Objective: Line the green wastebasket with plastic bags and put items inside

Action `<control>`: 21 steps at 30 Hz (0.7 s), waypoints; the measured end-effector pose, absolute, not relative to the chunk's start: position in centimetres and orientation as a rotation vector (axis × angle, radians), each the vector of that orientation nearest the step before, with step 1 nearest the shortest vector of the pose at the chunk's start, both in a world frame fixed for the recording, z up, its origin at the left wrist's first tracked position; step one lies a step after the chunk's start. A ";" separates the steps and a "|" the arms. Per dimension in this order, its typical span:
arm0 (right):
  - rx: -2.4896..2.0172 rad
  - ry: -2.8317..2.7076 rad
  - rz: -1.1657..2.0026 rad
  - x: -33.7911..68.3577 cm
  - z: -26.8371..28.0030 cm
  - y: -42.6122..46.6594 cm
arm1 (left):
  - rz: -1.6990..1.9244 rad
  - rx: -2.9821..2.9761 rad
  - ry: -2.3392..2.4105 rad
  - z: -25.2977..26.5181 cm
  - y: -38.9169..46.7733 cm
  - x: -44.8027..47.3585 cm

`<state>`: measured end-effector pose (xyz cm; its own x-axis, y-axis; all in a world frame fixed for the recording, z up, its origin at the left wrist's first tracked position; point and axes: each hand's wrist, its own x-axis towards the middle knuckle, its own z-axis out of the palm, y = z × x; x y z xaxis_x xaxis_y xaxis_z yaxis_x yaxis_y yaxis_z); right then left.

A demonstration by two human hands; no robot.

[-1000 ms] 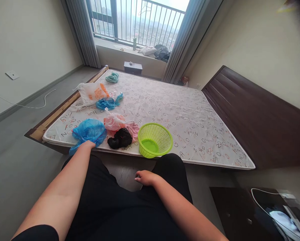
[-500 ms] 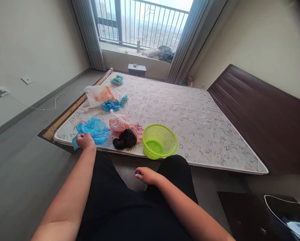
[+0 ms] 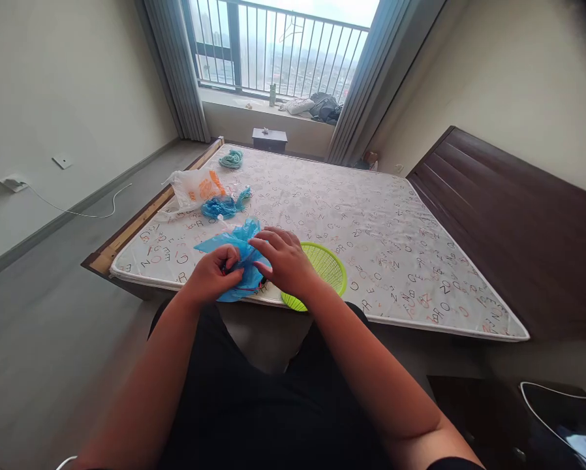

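A thin blue plastic bag (image 3: pixel 244 281) is held up in front of me, over the near edge of the mattress. My left hand (image 3: pixel 215 277) is closed on it, thumb and fingers gathering the plastic. My right hand (image 3: pixel 287 260) comes in from the other side, fingers apart and curved, the fingertips touching the bag. Just behind my right hand stands a lime green plastic basket (image 3: pixel 325 261), partly hidden by that hand and wrist. The bag and hands almost wholly cover the pink and black bundles on the mattress.
On the patterned mattress (image 3: pixel 395 261) lie a white bag with orange print (image 3: pixel 195 189), a crumpled blue bag (image 3: pixel 219 206) and a teal cloth bundle (image 3: pixel 231 158). A wooden bed frame edge (image 3: pixel 141 219) runs left; a dark headboard (image 3: pixel 513 215) stands right.
My left hand has lifted the blue bag and brought it right, to the middle. My right hand has risen from my lap to meet the bag.
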<state>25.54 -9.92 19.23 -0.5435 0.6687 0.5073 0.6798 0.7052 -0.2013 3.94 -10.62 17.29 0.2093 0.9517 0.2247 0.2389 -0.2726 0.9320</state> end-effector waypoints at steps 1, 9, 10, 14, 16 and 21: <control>-1.016 -2.400 -0.028 25.6 19.7 -9.4 | 1.085 1.676 1.130 17.7 -11.0 4.2; -1.441 -1.940 0.002 29.0 21.4 -8.4 | 1.201 1.884 1.680 17.8 -9.6 4.1; -1.466 -1.876 0.023 29.7 21.8 -8.5 | 1.176 1.908 1.795 17.1 -9.0 3.7; -1.476 -1.657 0.147 32.7 22.8 -8.7 | 1.153 1.811 1.986 13.6 -6.5 2.1; -1.439 -1.537 0.291 34.1 22.6 -8.6 | 1.162 1.673 1.950 12.0 -5.6 1.9; -1.301 -1.166 0.769 37.1 20.5 -7.7 | 1.196 1.124 1.535 11.2 -4.6 3.4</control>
<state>37.05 -7.73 20.47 0.2869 0.9344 0.2112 0.1745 0.1658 -0.9706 3.42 -4.64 11.20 -0.2193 0.9705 -0.0999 0.1402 0.1327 0.9812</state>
